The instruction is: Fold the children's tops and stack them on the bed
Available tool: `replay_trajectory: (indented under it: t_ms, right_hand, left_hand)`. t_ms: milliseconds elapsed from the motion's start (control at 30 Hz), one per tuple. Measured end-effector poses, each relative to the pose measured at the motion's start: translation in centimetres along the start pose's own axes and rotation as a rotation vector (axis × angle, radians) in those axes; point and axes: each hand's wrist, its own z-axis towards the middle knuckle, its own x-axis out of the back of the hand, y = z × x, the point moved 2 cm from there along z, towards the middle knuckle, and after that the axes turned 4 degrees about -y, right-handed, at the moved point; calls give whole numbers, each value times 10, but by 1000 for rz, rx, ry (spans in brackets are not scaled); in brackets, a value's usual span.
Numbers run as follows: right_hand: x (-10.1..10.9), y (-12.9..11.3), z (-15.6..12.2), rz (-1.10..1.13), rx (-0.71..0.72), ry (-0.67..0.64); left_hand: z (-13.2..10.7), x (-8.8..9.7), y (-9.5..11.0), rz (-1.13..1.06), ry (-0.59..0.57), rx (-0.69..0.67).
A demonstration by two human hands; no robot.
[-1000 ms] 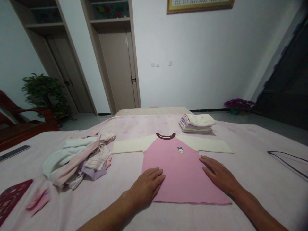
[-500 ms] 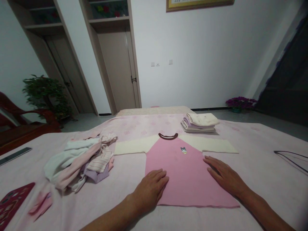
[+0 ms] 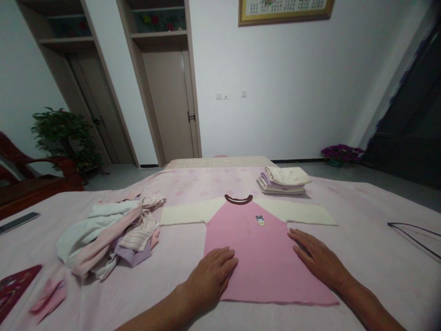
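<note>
A pink long-sleeved shirt (image 3: 251,257) lies spread flat in front of me, with cream sleeves, a dark brown collar and a small cartoon duck face on the chest. My left hand (image 3: 213,273) rests flat on its lower left side, fingers stretched out and gripping nothing. On the opposite side, my right hand (image 3: 315,255) lies along the shirt's right edge below the sleeve, its fingers extended and the thumb apart. Both sleeves reach straight out to the sides.
Left of the shirt is a loose heap of clothes (image 3: 113,234). A folded stack of clothes (image 3: 285,180) sits behind it to the right. A phone (image 3: 19,222), a red flat item (image 3: 17,292), a small pink cloth (image 3: 50,299) and a dark cord (image 3: 413,234) lie toward the sides.
My view has tilted up slightly, so everything appears a little lower in the picture. Both hands stay at the same places on the shirt.
</note>
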Motion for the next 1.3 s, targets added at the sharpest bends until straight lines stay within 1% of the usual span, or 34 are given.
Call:
replay_trajectory:
  t_ms: [167, 467, 567, 733, 900, 967, 1033, 1200, 1300]
  right_hand:
    - [3, -2, 0, 12, -7, 11]
    - [-1, 2, 0, 6, -3, -1]
    - [1, 0, 0, 4, -12, -3]
    - [6, -5, -1, 7, -6, 0]
    - [6, -6, -1, 12, -5, 2]
    - [6, -6, -1, 9, -1, 1]
    - [5, -6, -2, 5, -1, -8]
    - [2, -6, -4, 0, -12, -23]
    - [6, -6, -4, 5, -25, -57]
  left_hand:
    - [0, -1, -1, -11, 5, -9]
    - [0, 2, -1, -19, 1, -6]
    - [1, 3, 0, -23, 15, -8]
    - [1, 3, 1, -13, 7, -1]
    - [1, 4, 0, -31, 26, -6]
    - [1, 4, 0, -32, 9, 0]
    - [1, 4, 0, -21, -33, 6]
    - [-1, 4, 1, 13, -195, -26]
    - [-4, 8, 4, 3, -221, -15]
